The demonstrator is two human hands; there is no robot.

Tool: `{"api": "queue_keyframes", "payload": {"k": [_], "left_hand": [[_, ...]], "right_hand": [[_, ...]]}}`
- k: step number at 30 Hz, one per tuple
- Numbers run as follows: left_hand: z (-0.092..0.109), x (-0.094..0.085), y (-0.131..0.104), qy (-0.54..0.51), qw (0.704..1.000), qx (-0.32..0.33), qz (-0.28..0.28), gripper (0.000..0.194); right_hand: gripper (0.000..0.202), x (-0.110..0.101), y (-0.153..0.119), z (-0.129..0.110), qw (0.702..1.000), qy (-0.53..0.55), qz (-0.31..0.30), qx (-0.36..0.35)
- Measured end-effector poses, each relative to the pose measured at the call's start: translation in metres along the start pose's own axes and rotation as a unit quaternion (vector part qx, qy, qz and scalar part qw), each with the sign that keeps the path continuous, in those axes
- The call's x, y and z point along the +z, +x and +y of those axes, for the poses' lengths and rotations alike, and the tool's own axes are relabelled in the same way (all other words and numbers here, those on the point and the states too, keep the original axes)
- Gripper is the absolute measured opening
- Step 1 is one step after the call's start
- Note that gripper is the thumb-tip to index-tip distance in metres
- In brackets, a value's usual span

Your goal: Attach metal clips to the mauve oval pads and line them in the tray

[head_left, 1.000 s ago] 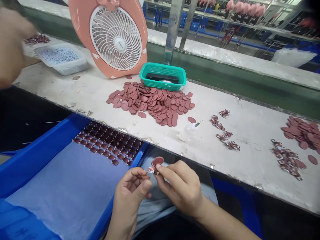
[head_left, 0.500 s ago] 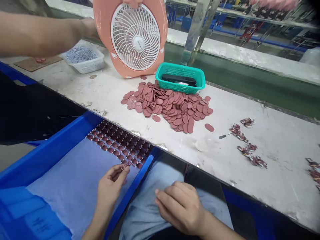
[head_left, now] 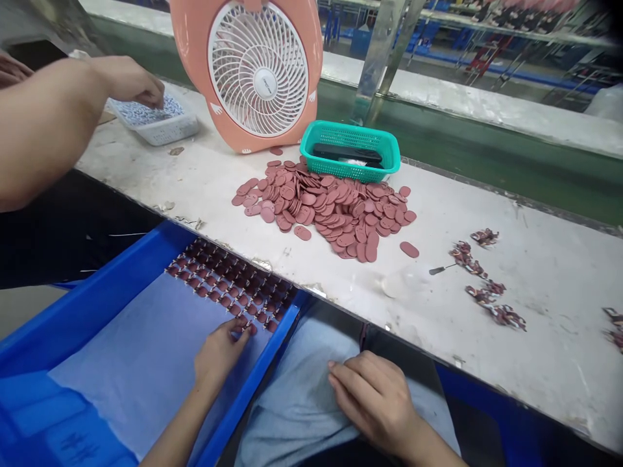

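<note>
My left hand (head_left: 221, 350) is inside the blue tray (head_left: 117, 275), with thumb and fingers closed on a dark red oval piece (head_left: 252, 329) at the near edge of the rows. Those rows of finished-looking dark red pieces (head_left: 221, 285) with small metallic parts lie on a pale blue sheet (head_left: 141, 350). My right hand (head_left: 374, 399) rests above my lap, fingers curled together; anything inside it is hidden. On the bench ahead lies a heap of flat, reddish-brown oval pieces (head_left: 331, 207).
A co-worker's hand (head_left: 129, 81) reaches into a white basket (head_left: 168, 133) of small bits. Behind the heap stand an orange fan (head_left: 311, 65) and a teal basket (head_left: 350, 172) with dark items. Small clusters of brown pieces (head_left: 506, 317) and a dark-handled tool (head_left: 437, 270) lie on the right.
My left hand has lowered the oval piece to the row's edge. My right hand has shifted slightly right. The co-worker's hand now reaches into the white basket.
</note>
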State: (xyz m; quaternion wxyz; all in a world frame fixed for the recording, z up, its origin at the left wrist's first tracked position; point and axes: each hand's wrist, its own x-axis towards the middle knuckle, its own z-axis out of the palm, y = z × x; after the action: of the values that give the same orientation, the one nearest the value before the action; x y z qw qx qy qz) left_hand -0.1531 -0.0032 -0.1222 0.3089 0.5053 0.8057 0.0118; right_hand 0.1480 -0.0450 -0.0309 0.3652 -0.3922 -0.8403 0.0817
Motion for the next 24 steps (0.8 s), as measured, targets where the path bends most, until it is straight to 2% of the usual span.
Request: {"api": "queue_keyframes", "payload": {"k": [7,12,15,17,19,20,21,22,23,24], "left_hand": [[0.003,0.002,0.004,0.008,1.000,0.017,-0.002,0.036],[0.005,0.000,0.001,-0.005,1.000,0.018,0.020,0.035],[0.009,-0.014,-0.011,-0.015,0.997,0.015,0.069,0.039],[0.018,-0.027,-0.021,-0.031,0.990,0.025,0.135,0.041],[0.038,-0.039,-0.030,-0.076,0.957,0.111,0.259,0.035],[0.053,-0.045,-0.033,-0.107,0.916,0.194,0.336,0.028],[0.071,-0.049,-0.035,-0.133,0.857,0.289,0.405,0.022],[0.091,-0.053,-0.037,-0.143,0.801,0.376,0.444,0.021],[0.113,-0.057,-0.037,-0.143,0.761,0.443,0.453,0.024],[0.136,-0.059,-0.037,-0.130,0.744,0.486,0.441,0.025]], "right_hand": [[0.013,-0.003,0.001,0.002,1.000,-0.007,0.008,0.006],[0.015,-0.012,0.003,0.006,0.999,-0.008,0.033,0.011],[0.027,-0.024,0.000,0.015,0.994,-0.024,0.102,0.045],[0.037,-0.031,-0.003,0.023,0.980,-0.046,0.175,0.084],[0.044,-0.037,-0.003,0.030,0.957,-0.066,0.244,0.144],[0.048,-0.039,-0.001,0.034,0.945,-0.070,0.263,0.182],[0.053,-0.040,0.002,0.036,0.934,-0.071,0.271,0.223],[0.058,-0.042,0.007,0.039,0.926,-0.071,0.265,0.261],[0.063,-0.043,0.012,0.042,0.920,-0.073,0.250,0.292],[0.066,-0.044,0.018,0.044,0.919,-0.075,0.227,0.314]]}}
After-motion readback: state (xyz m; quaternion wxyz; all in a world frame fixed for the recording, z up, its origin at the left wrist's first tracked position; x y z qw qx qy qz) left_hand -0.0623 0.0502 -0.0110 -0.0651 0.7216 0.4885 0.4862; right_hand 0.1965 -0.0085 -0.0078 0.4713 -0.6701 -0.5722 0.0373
